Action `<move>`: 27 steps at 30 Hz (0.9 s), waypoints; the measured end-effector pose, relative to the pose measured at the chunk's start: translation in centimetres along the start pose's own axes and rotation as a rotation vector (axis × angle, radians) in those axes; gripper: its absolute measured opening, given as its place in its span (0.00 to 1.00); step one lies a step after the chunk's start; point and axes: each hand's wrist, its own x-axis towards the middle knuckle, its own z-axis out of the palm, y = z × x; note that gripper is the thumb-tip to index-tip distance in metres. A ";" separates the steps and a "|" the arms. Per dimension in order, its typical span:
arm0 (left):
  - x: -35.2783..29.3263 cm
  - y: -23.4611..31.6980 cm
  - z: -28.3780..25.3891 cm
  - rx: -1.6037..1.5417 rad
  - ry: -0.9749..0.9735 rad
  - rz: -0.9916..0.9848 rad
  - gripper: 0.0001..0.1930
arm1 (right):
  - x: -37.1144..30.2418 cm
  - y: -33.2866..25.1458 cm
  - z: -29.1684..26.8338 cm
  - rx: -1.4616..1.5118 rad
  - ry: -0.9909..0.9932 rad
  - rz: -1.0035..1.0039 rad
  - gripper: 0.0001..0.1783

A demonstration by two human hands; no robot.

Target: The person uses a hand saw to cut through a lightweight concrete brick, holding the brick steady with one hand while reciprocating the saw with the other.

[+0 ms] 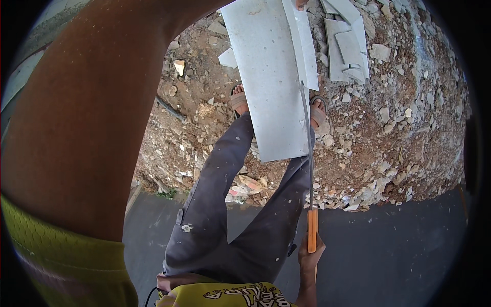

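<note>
My right hand [310,262] is closed round the orange handle of a handsaw [312,225], low and right of centre. Its long, thin blade runs upward along the right side of a pale grey flat board [271,82]. A narrower strip [306,46] of similar material lies along that side, beyond the blade's tip. The board slopes away between my feet, its near end by my knees. From the left, my left arm [87,112] reaches across the top and leaves the picture. A fingertip-sized bit of skin shows at the top edge on the strip, probably my left hand, mostly cut off.
Broken pale board pieces [348,48] lie on the rubble at the upper right. Stony brown ground [388,123] surrounds my sandalled feet [318,113]. A smooth dark grey surface [378,245] spans the lower part, beneath my legs. A short dark stick [170,109] lies left of the board.
</note>
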 end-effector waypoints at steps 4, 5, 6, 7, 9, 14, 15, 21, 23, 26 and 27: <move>0.7 0.0 0.1 0.027 0.001 0.023 0.30 | 0.5 -0.5 -0.7 -0.009 -0.010 0.038 0.07; 0.9 -0.2 0.1 0.034 0.003 0.029 0.30 | 0.5 -0.6 -0.8 -0.041 -0.010 0.024 0.07; 1.0 -0.5 0.4 0.047 -0.004 0.034 0.30 | 0.4 -0.7 -0.9 -0.072 -0.009 0.010 0.07; 1.1 -0.6 0.6 0.056 -0.007 0.043 0.29 | 0.0 -0.7 -1.1 -0.070 0.001 0.015 0.07; 1.1 -1.4 1.2 0.085 -0.019 0.053 0.29 | -1.7 -0.5 -1.4 -0.057 -0.003 0.025 0.07; -0.8 -1.3 2.9 0.150 0.039 0.129 0.29 | -7.4 0.9 -2.5 0.030 0.033 0.027 0.07; -1.5 2.6 2.7 -0.004 0.157 0.109 0.28 | -9.0 1.6 -3.0 -0.006 0.068 0.079 0.08; -2.4 7.2 8.9 0.166 0.504 0.244 0.13 | -14.0 3.8 0.3 0.223 0.210 0.153 0.21; -1.7 7.1 8.8 0.195 0.552 0.244 0.12 | -13.7 3.2 1.0 0.307 0.283 0.179 0.24; -0.7 7.8 7.9 0.218 0.514 0.318 0.09 | -14.1 5.5 1.2 0.384 0.291 0.257 0.25; -0.8 7.8 8.0 0.222 0.509 0.313 0.09 | -13.9 6.2 1.3 0.389 0.286 0.253 0.25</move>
